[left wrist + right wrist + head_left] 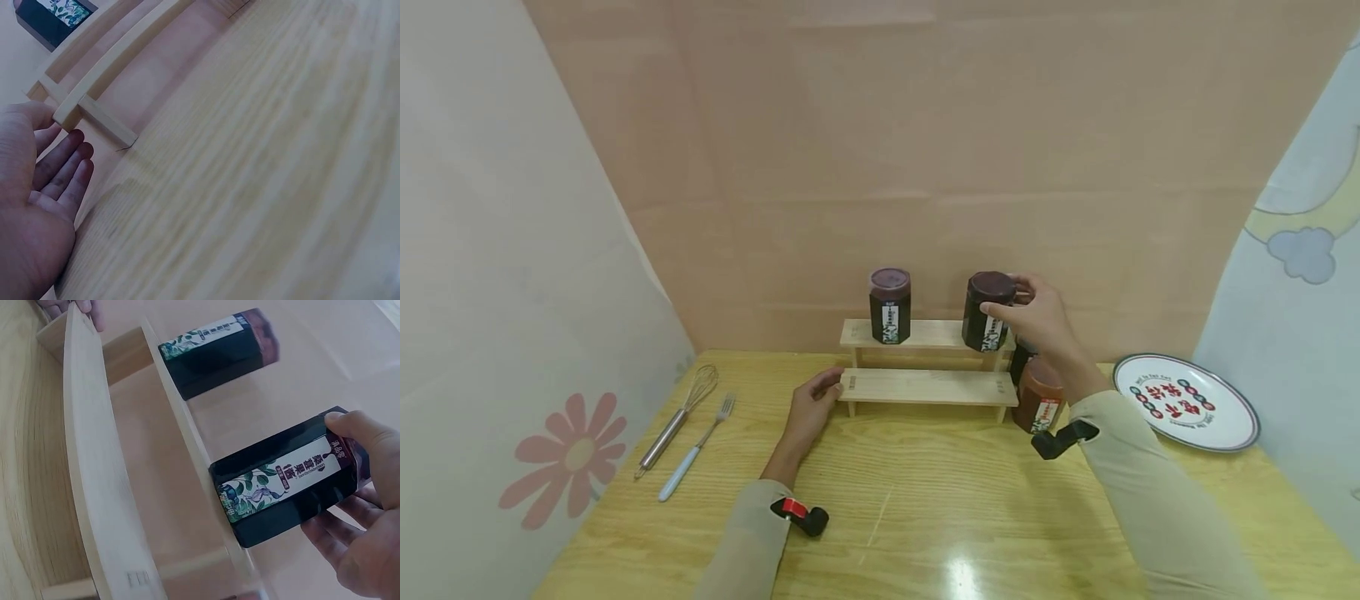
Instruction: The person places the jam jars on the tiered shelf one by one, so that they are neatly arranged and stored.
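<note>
A two-step wooden shelf rack (925, 386) stands against the back wall. My right hand (1043, 321) grips a dark, many-sided jar (281, 481) near its lid, thumb on one side and fingers on the other. The jar is at the right end of the upper step; I cannot tell whether its base rests fully on the board. A second dark jar (891, 308) with a purple lid stands upright on the upper step's left part. My left hand (812, 406) holds the left end of the lower step between thumb and fingers, its other fingers loosely bent (69, 169).
Beside the rack's right end stand a reddish-brown jar (1038, 400) and a dark jar (1021, 360), partly hidden by the right hand and forearm. An oval white plate (1187, 400) lies farther right. A whisk (679, 421) and a fork (696, 450) lie on the left.
</note>
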`<act>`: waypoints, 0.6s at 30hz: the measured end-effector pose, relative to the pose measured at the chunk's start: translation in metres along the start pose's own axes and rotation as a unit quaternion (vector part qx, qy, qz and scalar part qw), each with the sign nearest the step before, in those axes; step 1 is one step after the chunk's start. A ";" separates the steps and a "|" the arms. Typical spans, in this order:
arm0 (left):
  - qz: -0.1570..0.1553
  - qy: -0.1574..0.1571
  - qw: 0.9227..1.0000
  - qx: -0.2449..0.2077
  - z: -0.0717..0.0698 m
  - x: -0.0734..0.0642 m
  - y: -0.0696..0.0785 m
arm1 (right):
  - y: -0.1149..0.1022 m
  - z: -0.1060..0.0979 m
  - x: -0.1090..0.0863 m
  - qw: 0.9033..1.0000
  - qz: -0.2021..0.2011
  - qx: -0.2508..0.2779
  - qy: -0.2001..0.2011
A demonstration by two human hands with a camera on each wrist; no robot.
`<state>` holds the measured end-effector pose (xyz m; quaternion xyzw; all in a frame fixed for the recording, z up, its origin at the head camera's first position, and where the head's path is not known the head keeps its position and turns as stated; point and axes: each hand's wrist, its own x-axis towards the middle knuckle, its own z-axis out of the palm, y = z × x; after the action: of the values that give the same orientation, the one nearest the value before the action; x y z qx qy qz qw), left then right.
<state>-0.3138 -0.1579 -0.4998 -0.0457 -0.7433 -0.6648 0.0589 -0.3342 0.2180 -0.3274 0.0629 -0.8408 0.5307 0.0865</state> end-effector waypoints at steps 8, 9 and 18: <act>-0.003 -0.001 1.000 0.005 0.002 -0.002 -0.001 | 0.003 0.018 0.003 0.999 0.007 -0.017 0.032; -0.003 -0.002 1.000 0.006 0.002 -0.002 0.000 | 0.003 0.018 0.003 0.999 0.005 -0.015 0.032; 0.004 0.005 1.000 0.009 -0.002 -0.002 -0.001 | 0.017 0.007 -0.005 0.997 -0.021 0.045 -0.062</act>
<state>-0.3123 -0.1604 -0.5009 -0.0449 -0.7486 -0.6583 0.0652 -0.3331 0.2191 -0.3465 0.1167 -0.8183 0.5613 0.0423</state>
